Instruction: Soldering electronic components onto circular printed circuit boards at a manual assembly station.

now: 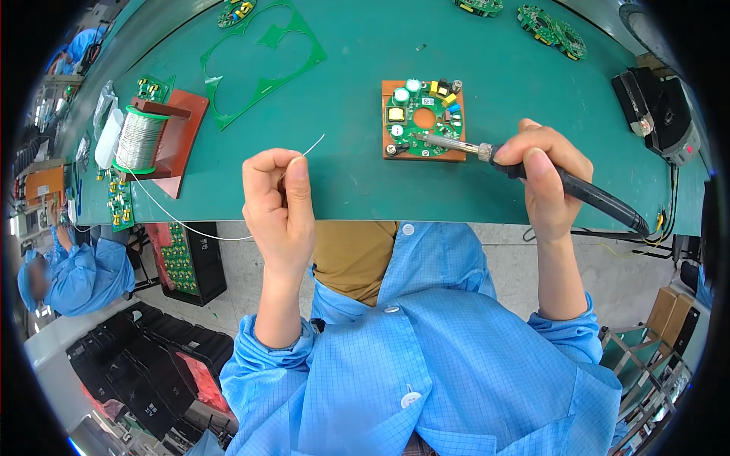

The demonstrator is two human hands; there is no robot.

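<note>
Wire (315, 144) pinched in the left hand (280, 204) is partly hidden, the right hand (549, 178) clasping a soldering iron (456, 144).

The surroundings are pointing to an electronics assembly workshop, probably a factory floor. On the green table (350, 83), a round circuit board (445, 128) is sitting on an orange-brown fixture (455, 156), with a soldering iron (487, 152) reaching over it, and a spool of solder wire (141, 140) is resting in a reddish-brown stand (187, 121). More populated boards (551, 32) are lying near the far edge. Below at left, a black crate (211, 266) is holding many small green boards (179, 262), and black plastic bins (133, 365) are standing nearby. The person is wearing a blue grid-patterned smock (365, 357); a co-worker (95, 277) is also wearing blue.
</note>
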